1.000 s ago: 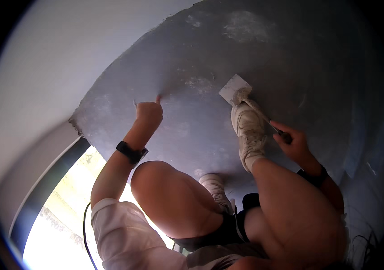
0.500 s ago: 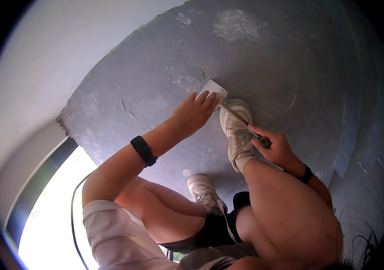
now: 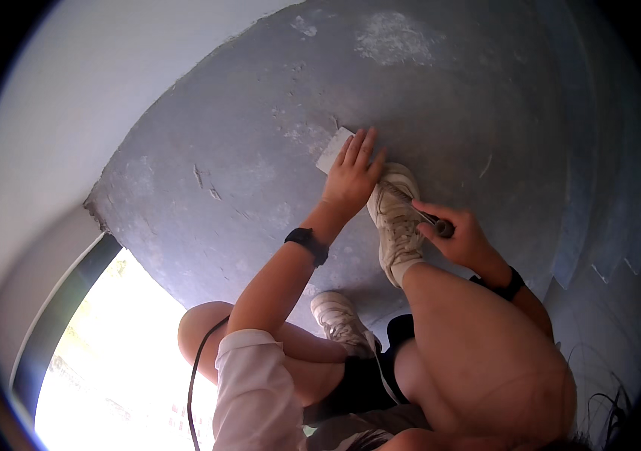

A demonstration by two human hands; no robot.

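A flat, whitish rectangular piece (image 3: pixel 333 152) lies on the grey floor, partly covered by my left hand (image 3: pixel 353 171). That hand is open, its fingers stretched out and slightly apart over the piece's right side, close to the toe of my right shoe (image 3: pixel 398 225). My right hand (image 3: pixel 459 237) is closed around the dark rounded handle of a slim, file-like tool (image 3: pixel 443 228). The tool's thin shaft slants up and left across the shoe; its tip is hidden beside my left hand.
The grey floor (image 3: pixel 448 113) shows pale scuffs and loose flakes. A white wall (image 3: pixel 110 83) curves along the left, with a bright opening (image 3: pixel 110 346) below it. My left shoe (image 3: pixel 337 316) stands further back. Pale translucent strips (image 3: pixel 576 225) hang at the right.
My left hand has swung right and upward, with its fingers now more stretched out. The white piece has shifted slightly left. The tool's tip no longer shows; my right hand has barely moved.
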